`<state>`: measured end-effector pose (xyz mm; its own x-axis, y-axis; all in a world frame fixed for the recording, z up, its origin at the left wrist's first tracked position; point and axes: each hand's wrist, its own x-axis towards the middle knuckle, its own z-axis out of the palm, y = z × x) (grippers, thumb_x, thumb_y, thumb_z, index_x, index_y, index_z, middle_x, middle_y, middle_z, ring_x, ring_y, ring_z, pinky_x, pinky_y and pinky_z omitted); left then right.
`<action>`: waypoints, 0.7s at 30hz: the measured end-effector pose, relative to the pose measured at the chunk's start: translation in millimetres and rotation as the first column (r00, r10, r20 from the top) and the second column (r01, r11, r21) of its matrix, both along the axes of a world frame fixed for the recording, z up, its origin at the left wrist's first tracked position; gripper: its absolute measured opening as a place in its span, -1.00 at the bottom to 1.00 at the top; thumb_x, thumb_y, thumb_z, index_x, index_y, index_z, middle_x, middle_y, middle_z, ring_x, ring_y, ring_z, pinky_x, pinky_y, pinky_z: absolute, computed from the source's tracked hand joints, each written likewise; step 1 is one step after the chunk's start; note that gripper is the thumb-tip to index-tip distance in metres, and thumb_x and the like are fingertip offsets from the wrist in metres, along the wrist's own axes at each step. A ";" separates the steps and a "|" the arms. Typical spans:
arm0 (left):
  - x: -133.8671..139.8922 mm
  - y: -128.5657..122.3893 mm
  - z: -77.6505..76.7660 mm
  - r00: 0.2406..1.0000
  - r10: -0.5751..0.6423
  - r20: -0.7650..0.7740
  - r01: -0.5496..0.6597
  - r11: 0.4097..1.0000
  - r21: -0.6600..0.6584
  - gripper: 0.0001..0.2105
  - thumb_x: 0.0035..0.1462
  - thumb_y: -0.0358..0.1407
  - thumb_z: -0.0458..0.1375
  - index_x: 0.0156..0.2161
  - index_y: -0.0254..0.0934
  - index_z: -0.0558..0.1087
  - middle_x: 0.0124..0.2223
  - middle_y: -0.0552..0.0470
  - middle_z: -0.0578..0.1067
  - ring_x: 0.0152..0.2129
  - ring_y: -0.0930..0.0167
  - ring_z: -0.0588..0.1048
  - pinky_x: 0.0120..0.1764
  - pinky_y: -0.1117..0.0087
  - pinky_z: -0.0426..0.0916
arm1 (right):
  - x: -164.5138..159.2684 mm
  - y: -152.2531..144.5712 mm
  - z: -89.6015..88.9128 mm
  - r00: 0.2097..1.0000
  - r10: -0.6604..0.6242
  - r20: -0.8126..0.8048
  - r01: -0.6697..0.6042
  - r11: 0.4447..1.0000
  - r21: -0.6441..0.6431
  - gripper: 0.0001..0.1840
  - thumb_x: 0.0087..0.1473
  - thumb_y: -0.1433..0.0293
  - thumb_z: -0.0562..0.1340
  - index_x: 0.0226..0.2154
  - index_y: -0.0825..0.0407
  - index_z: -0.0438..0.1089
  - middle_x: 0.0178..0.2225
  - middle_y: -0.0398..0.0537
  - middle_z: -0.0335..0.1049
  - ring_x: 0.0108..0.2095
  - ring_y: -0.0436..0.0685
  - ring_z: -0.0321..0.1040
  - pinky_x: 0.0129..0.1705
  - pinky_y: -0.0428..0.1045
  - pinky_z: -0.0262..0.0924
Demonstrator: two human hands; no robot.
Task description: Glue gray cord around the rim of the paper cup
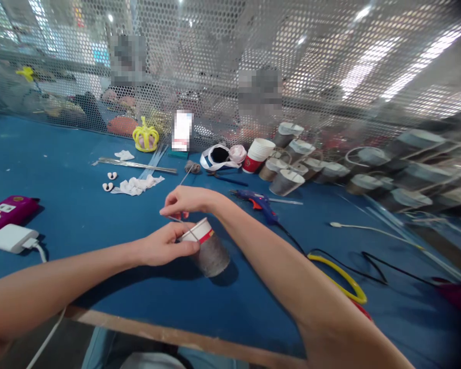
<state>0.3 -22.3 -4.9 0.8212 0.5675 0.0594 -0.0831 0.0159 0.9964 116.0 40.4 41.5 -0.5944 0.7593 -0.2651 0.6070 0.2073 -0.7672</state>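
Note:
My left hand [165, 247] is closed on the rim end of a paper cup [213, 256], which lies tilted above the blue table. Grey yarn covers most of the cup's outside, leaving a white and red band near the rim. Just beyond the cup, my right hand [186, 200] pinches a strand of grey yarn [175, 220] that runs over the cup's mouth. A small ball of grey yarn [192, 167] sits farther back, with a strand leading toward my right hand.
A blue glue gun [259, 202] with a black cord lies right of my hands. Behind it stand stacked paper cups [259, 154] and several grey-wrapped cups [287, 182]. Pliers [228, 178], thin rods [138, 165], crumpled white tissue [137, 185] and a purple power strip [11, 212] also lie on the table.

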 end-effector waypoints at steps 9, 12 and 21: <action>1.2 3.9 -3.1 0.993 0.103 0.063 -0.100 0.994 -0.049 -0.73 -0.03 -0.19 0.11 -0.30 -0.40 0.32 -0.40 0.06 0.35 -0.47 0.52 0.29 -0.32 0.49 0.21 | 114.1 -20.3 5.3 0.740 -0.666 0.097 0.551 0.683 0.480 -0.69 -0.03 0.24 0.04 -0.69 0.03 0.17 -0.70 -0.11 0.26 -0.62 0.02 0.28 -0.57 -0.03 0.02; 1.5 3.8 -4.0 0.991 0.112 0.066 -0.109 0.993 -0.043 -0.72 -0.04 -0.19 0.12 -0.29 -0.39 0.32 -0.40 0.05 0.36 -0.47 0.51 0.29 -0.33 0.49 0.21 | 152.5 -30.8 -3.4 0.599 -0.784 0.166 0.593 0.573 0.566 -0.71 -0.11 0.37 0.12 -0.76 0.03 0.13 -0.70 -0.05 0.26 -0.41 0.19 0.36 -0.43 0.05 0.03; -0.3 6.5 -9.1 0.992 0.120 0.024 -0.122 0.986 0.114 -0.73 0.02 -0.19 0.05 -0.27 -0.41 0.32 -0.38 0.02 0.35 -0.46 0.49 0.29 -0.32 0.47 0.21 | 178.1 -28.3 -41.3 0.401 -0.852 0.338 0.694 0.523 0.496 -0.83 -0.02 0.36 0.18 -0.35 0.13 0.34 -0.28 0.00 0.35 -0.27 0.11 0.30 -0.25 0.06 0.20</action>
